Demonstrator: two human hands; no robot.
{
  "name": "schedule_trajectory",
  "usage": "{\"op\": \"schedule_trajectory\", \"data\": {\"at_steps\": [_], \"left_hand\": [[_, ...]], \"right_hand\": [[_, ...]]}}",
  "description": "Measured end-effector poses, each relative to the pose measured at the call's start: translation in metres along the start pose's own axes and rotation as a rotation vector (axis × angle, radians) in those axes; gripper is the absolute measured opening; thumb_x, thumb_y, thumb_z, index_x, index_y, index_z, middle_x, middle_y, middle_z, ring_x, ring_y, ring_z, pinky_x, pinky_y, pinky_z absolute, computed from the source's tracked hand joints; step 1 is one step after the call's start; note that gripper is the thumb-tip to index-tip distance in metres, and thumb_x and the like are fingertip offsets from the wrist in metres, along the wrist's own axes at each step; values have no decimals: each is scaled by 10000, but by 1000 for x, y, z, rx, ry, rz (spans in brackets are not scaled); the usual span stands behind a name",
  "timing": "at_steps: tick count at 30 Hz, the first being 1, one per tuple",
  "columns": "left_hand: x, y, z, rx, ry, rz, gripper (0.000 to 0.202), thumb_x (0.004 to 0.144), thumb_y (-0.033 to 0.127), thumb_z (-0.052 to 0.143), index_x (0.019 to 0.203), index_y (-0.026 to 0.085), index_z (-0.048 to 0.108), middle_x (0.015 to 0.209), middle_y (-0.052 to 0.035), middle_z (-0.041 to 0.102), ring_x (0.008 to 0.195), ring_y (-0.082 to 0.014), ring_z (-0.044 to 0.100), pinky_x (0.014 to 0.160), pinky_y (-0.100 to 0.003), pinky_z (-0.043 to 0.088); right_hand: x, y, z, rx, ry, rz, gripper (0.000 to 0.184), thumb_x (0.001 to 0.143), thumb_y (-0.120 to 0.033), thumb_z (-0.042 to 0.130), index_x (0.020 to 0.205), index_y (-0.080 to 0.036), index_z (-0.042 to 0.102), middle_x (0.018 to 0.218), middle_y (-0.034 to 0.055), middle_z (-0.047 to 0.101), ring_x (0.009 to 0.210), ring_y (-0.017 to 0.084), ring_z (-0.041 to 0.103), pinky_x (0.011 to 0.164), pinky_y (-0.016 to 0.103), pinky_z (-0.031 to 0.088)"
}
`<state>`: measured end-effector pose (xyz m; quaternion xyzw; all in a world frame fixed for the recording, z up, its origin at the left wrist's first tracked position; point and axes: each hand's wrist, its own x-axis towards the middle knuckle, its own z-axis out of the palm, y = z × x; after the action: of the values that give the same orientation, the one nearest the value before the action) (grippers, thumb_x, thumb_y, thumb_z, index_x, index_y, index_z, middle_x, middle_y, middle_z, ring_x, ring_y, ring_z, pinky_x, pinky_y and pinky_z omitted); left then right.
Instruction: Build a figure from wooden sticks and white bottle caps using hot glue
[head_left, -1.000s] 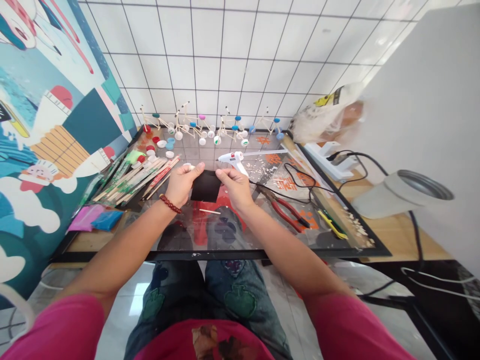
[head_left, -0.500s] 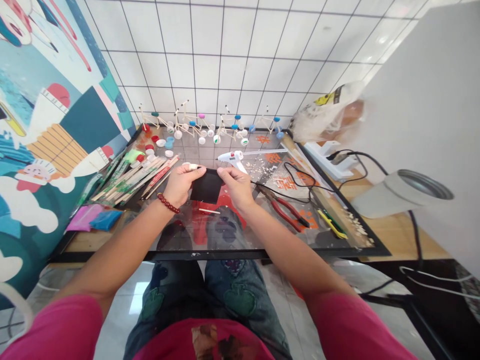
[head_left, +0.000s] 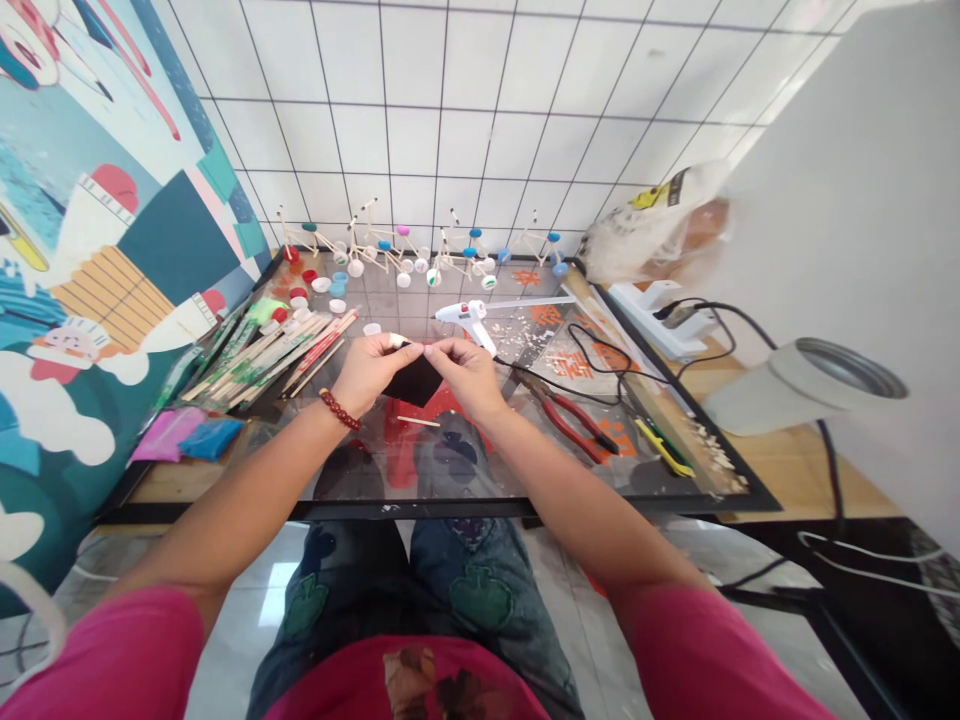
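Observation:
My left hand (head_left: 375, 369) and my right hand (head_left: 466, 374) meet above the glass tabletop, thumbs and fingertips pinching the top edge of a thin black sheet (head_left: 414, 382). The sheet hangs down between them; its upper part is hidden by my fingers. A white wrap shows on a finger of my left hand. Below the sheet a short pale stick (head_left: 418, 421) lies on the glass. Just beyond my right hand rests a white glue gun (head_left: 466, 314) with a clear glue stick at its back.
Stick-and-bottle-cap bicycle models (head_left: 450, 262) line the back. Left lie wooden sticks (head_left: 277, 355), loose caps (head_left: 321, 285), and pink and blue packets (head_left: 212, 438). Right are red-handled pliers (head_left: 577, 425), a yellow utility knife (head_left: 664, 447), a power strip (head_left: 660, 322) and a grey cylinder (head_left: 795, 385).
My hands have come together along the sheet's top edge. The sheet now hangs tilted, with a corner pointing down, where it hung square before.

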<state>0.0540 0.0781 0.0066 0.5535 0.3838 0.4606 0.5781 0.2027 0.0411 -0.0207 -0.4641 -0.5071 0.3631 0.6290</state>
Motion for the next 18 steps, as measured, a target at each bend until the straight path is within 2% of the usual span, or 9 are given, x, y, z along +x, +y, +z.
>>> {"op": "schedule_trajectory", "data": {"at_steps": [5, 13, 18], "left_hand": [[6, 0, -4, -7, 70, -17, 286, 536, 346, 903, 533, 172, 676, 544, 7, 592, 546, -118, 488, 551, -252, 375], [6, 11, -9, 165, 91, 120, 382, 548, 339, 886, 431, 185, 557, 480, 48, 464, 551, -106, 400, 658, -300, 439], [7, 11, -10, 153, 83, 67, 339, 562, 389, 873, 470, 180, 623, 496, 27, 518, 526, -105, 411, 574, -275, 378]], "right_hand": [[-1, -1, -1, -43, -39, 21, 374, 728, -552, 734, 654, -193, 660, 646, -9, 612, 650, 133, 517, 638, 283, 416], [0, -3, -5, -110, -92, 36, 469, 706, -621, 724, 577, -201, 563, 554, -42, 513, 561, 106, 418, 590, 277, 344], [1, -2, -8, -119, -214, 45, 511, 743, -652, 685, 563, -206, 512, 551, -47, 475, 569, 105, 405, 586, 265, 312]]}}
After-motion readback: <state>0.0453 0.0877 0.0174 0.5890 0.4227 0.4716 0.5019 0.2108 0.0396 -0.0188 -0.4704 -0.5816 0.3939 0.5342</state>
